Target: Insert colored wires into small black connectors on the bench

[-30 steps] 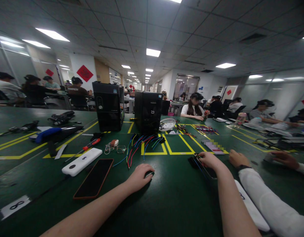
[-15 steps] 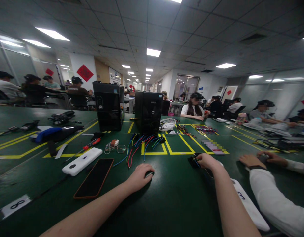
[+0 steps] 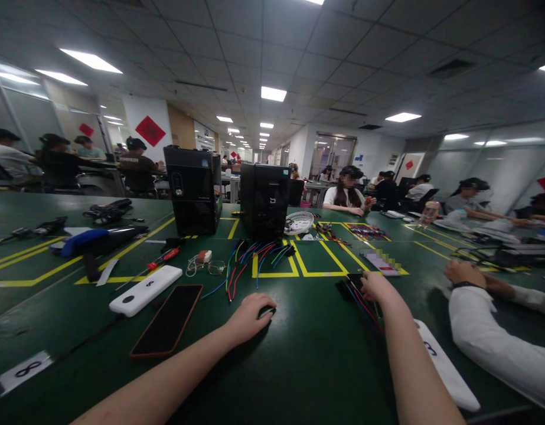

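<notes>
My left hand rests on the green table with fingers curled. A small piece with a pale edge shows by the thumb; what it is I cannot make out. Further right, my right hand pinches at a bundle of blue, red and yellow-green wires, which trails beneath the wrist. The bundle's dark end lies just left of the fingers. Loose coloured wires are spread out ahead of my left hand. Left of that forearm lies a phone with a brown edge.
Two black computer towers stand at the back. A white power bank-like block, a red screwdriver and glasses lie left. Another white block sits beside my right forearm, near a co-worker's hands. A white basket stands beyond.
My right hand has shifted slightly, and more of the red and blue wires shows beneath it. The co-worker's hands have come together and drawn back. My left hand stays put.
</notes>
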### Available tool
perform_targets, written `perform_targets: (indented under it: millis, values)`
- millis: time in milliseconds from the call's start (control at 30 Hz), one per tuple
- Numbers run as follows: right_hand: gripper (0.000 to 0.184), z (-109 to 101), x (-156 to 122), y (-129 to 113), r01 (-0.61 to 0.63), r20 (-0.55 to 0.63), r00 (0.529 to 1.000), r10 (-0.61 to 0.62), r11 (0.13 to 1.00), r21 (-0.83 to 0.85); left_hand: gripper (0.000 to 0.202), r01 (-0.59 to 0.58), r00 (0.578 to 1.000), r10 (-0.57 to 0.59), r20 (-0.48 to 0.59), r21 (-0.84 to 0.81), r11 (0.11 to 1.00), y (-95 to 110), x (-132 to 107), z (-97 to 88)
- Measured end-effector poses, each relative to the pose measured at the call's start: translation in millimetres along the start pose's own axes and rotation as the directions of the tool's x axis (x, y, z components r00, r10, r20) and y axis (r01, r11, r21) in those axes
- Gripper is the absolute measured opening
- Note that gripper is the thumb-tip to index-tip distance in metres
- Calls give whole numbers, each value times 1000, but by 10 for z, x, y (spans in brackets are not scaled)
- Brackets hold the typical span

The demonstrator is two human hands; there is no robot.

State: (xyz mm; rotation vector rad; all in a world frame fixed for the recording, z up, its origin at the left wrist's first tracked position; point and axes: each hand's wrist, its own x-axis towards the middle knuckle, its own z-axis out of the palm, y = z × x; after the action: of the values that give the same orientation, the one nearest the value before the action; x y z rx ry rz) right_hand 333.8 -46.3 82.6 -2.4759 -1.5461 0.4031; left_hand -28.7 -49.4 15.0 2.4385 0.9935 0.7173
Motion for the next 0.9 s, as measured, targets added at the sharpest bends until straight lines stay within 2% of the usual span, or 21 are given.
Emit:
perform_targets:
  millis: [100, 267, 367, 467, 633, 900]
  values:
    - [41, -3, 80, 21, -4, -5, 1000, 4, 1000, 18, 20, 9, 1000, -9, 9, -4, 1000, 12, -3, -7]
    - [35, -14, 72, -6, 167, -18, 986, -169, 983, -81, 19, -4, 1000, 4, -2, -4, 1000, -2, -2, -1]
    - [33, -26, 55, -28, 229, -86, 968, -236, 970, -80, 19, -15, 1000, 15, -2, 4, 1000, -14, 1, 6]
    - [36, -25, 65, -30, 226, -119, 965, -234, 971, -75, 19, -13, 1000, 13, 7, 11, 1000, -7, 5, 2]
    - [38, 23, 131, 12, 212, -37, 976, -215, 974, -82, 19, 1, 1000, -1, 17, 4, 1000, 21, 7, -13]
    - [38, 136, 243, 60, 217, -9, 976, -220, 967, -135, 19, -12, 1000, 12, 4, 2, 1000, -1, 0, -6]
